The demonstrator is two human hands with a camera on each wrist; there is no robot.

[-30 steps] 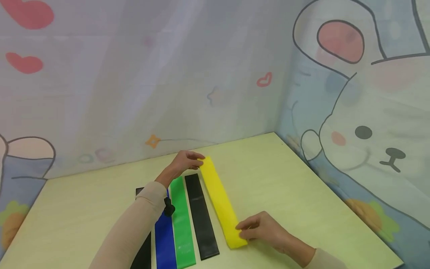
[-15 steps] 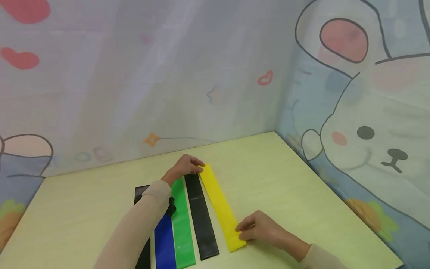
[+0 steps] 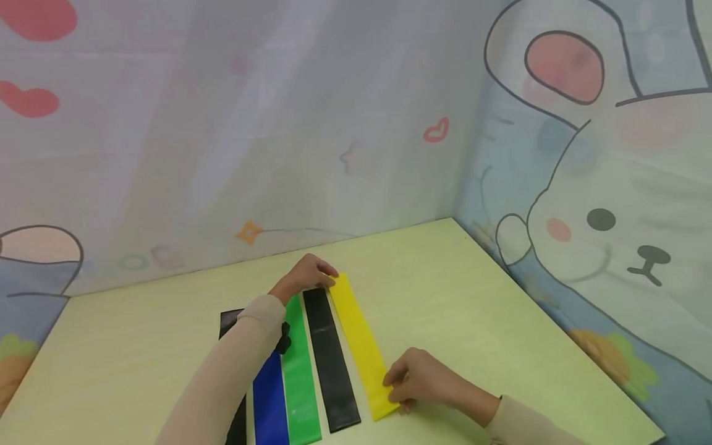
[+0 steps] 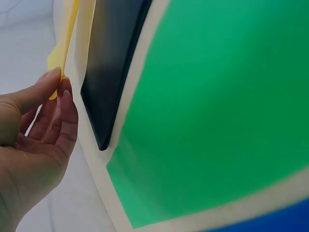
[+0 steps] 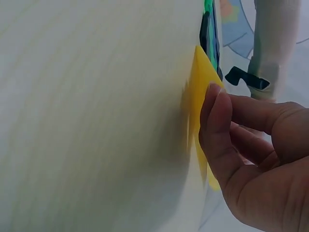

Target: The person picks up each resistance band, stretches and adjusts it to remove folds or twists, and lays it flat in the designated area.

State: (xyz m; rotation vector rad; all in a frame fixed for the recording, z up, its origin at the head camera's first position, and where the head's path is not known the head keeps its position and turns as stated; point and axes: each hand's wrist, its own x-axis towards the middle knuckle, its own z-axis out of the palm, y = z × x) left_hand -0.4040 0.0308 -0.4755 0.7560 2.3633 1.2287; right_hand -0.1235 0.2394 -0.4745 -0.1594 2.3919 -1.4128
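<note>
On table (image 3: 489, 321), hands pinching yellow band (image 3: 360, 343) ends

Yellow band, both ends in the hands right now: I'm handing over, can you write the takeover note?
Left hand: pinches the far end of the yellow band.
Right hand: pinches its near end.
Layout: on the table, a row of flat strips, from the person's left a black strip mostly under the left sleeve, blue band, green band, black band, then the yellow one at the right end.
Done: four strips lie flat, roughly parallel.
Left: the yellow band lies angled beside the black band, with both ends held; it probably needs squaring up and releasing.
</note>
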